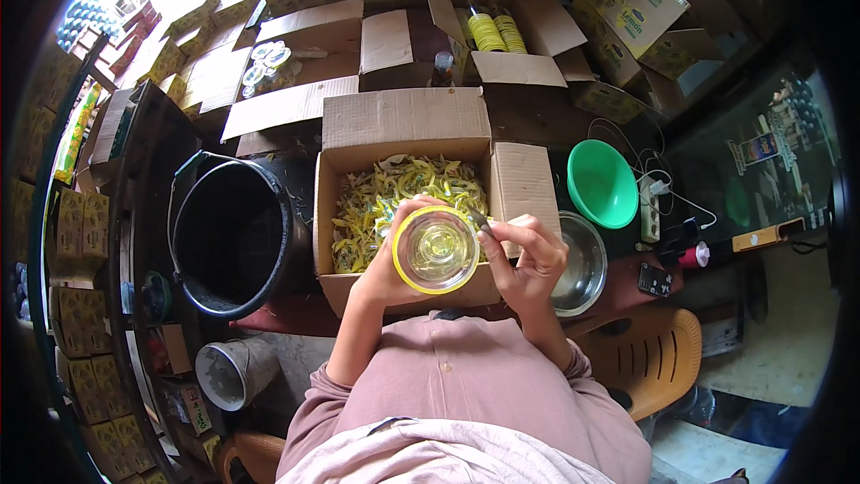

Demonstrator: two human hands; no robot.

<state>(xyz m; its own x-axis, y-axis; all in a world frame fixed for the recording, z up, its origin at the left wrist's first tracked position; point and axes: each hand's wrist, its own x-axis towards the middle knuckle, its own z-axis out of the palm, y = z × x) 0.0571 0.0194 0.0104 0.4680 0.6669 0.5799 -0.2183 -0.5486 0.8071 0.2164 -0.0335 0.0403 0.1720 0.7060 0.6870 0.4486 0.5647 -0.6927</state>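
My left hand is wrapped round the side of a clear jar with a yellow rim, its round opening turned up toward me. Just right of that rim, my right hand pinches a small dark piece between thumb and fingertips; its kind is too small to make out. Both hands are above an open cardboard box. Inside the box lies a heap of yellow-green wrapped pieces, partly hidden by my left hand and the jar.
A large black bucket stands left of the box. On the right are a green bowl, a steel bowl and a power strip with white cables. Farther back, an open carton holds stacked yellow lids. An orange chair is at lower right.
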